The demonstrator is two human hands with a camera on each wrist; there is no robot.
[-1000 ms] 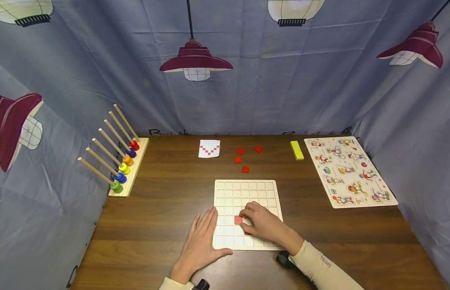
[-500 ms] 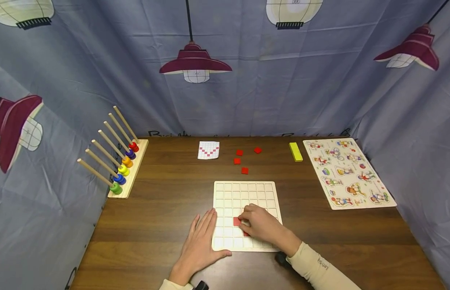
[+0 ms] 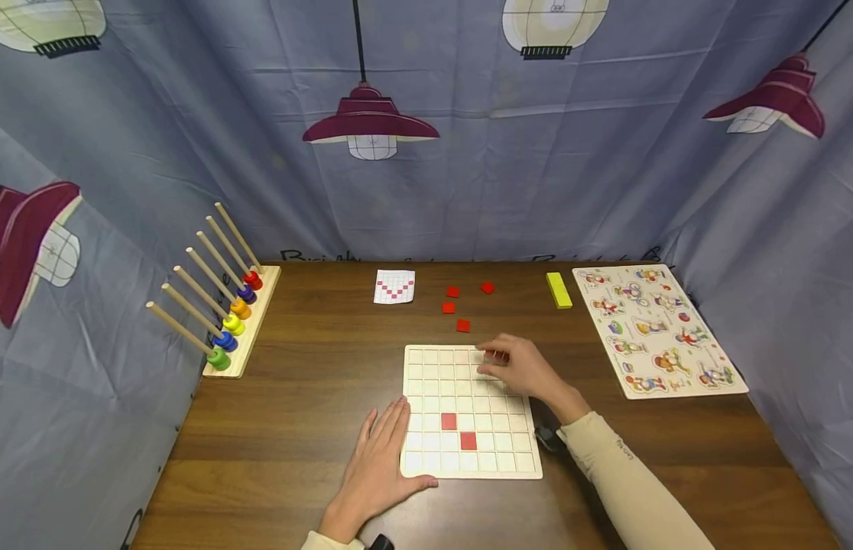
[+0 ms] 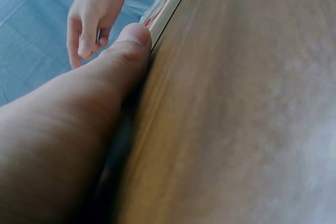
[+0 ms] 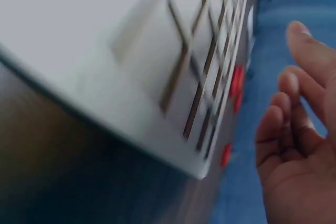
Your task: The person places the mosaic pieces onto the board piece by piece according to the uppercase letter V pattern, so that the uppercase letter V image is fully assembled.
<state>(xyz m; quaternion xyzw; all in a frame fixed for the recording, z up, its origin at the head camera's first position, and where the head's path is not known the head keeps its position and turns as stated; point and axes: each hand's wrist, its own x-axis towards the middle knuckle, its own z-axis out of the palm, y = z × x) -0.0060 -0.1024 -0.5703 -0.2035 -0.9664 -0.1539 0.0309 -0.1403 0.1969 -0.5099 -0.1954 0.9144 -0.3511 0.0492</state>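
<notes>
A pale wooden grid board (image 3: 429,462) lies on the brown table, with two red square tiles (image 3: 449,421) set diagonally in its lower cells. My left hand (image 3: 380,462) rests beside the board's left edge, fingers straight and thumb along the near edge; in the left wrist view the thumb (image 4: 135,33) touches the board's side. Above the board's far right part is my right hand (image 3: 523,370), thumb and fingers parted and loosely bent. Nothing shows between those fingers (image 5: 270,124) in the right wrist view. Beyond the board lie several loose red tiles (image 3: 463,325).
A pattern card (image 3: 394,287) with a red V-shape lies at the back. Right of the loose tiles are a yellow block (image 3: 559,290) and a picture puzzle board (image 3: 656,344). A peg stand (image 3: 257,317) with coloured rings stands at the left, a curtain (image 3: 468,198) behind.
My right hand has left the red tile in the lower cells and moved away, up over the board's far right part. Both placed tiles are now uncovered. My left hand has stayed put.
</notes>
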